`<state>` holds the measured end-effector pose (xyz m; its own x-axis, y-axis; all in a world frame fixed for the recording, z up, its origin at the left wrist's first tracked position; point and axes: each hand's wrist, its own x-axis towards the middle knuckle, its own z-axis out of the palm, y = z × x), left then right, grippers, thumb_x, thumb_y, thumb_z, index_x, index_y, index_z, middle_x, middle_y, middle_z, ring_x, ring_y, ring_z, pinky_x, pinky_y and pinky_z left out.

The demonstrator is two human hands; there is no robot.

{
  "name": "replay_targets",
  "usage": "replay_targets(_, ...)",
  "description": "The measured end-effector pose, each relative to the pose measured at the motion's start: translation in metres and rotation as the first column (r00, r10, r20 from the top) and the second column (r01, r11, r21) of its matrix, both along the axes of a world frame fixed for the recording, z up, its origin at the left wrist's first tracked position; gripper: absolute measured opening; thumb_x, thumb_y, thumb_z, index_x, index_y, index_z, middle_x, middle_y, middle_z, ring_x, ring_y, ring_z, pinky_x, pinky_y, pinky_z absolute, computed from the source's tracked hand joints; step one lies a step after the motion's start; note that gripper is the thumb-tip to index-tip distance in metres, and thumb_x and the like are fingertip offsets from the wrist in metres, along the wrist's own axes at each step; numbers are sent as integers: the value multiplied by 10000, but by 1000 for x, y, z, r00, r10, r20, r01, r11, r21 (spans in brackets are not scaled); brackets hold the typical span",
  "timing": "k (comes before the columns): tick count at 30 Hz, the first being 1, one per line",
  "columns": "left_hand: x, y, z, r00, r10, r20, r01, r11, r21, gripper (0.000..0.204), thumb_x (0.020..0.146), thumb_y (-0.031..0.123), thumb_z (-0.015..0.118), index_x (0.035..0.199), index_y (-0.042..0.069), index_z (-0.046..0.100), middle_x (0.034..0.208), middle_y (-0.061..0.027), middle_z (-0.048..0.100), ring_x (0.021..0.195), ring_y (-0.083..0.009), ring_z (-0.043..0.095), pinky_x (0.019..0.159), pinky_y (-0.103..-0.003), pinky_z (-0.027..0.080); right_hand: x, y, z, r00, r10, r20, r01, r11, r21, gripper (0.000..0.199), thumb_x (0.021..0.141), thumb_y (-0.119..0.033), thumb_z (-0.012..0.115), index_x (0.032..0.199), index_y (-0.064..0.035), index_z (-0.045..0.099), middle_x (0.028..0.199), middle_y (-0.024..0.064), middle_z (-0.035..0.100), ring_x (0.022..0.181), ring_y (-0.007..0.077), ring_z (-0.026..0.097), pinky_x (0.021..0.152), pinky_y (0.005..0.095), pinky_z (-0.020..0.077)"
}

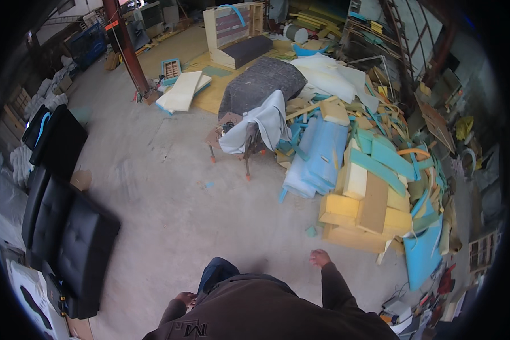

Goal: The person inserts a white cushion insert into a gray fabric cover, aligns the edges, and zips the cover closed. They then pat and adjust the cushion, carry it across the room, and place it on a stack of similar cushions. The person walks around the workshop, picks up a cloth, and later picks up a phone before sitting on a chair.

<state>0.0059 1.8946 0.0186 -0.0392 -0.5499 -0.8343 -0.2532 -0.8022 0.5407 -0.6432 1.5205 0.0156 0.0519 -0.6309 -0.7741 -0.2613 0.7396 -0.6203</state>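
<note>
Head view: we stand on concrete floor point(170, 187). Left hand point(185, 298) low by hip, grip unclear. Right hand point(319, 258) loosely curled, empty, nearest foam pile point(362, 192) at floor's right edge. Risk, we judge: loose offcuts underfoot trip us.

Glossy black leather cushions point(68, 238); matt foam offcuts point(360, 198); rough concrete floor point(170, 198).
</note>
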Motion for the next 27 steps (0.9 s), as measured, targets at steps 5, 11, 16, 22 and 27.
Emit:
replay_targets(5,1,-95,12,928,-248,278,335,880,-336,419,1031,375,695,1335,88,716,1120,-164,791,898,-289,779,823,-538,623,53,-224,29,989,35,-144,-57,987,-148,286,1006,-336,698,1172,-105,717,984,42,717,818,181,739,629,348,515)
replay_targets(11,91,-325,-24,956,215,198,-222,975,15,428,1037,408,675,1101,-3,777,947,-148,792,797,-265,763,719,-469,605,152,-346,44,991,-76,107,89,989,-120,264,1034,-318,681,1231,-144,701,1101,19,753,964,209,767,720,351,529)
replay_targets(16,123,-544,58,911,160,381,20,904,-427,490,1038,449,720,1226,-4,740,985,-104,778,881,-190,715,848,-366,579,210,-414,57,970,-81,228,81,997,9,294,1026,-309,705,1260,-133,677,1142,26,750,1012,229,771,772,351,552)
replay_targets(22,19,-736,155,997,-2,78,46,827,-560,436,1065,394,702,1294,25,742,1232,-167,777,1163,-286,729,1039,-381,551,215,-565,3,994,110,-16,-111,983,-147,393,985,-296,754,1277,-50,657,1108,103,760,998,260,778,808,392,585)
replay_targets(27,-78,-827,146,994,79,-79,-103,923,-370,628,1008,472,761,1410,-2,674,1258,-196,757,1131,-298,736,1018,-392,562,245,-686,-32,694,197,-692,-537,782,-316,671,883,-357,848,1394,-34,557,1176,217,737,1071,385,748,935,476,583)
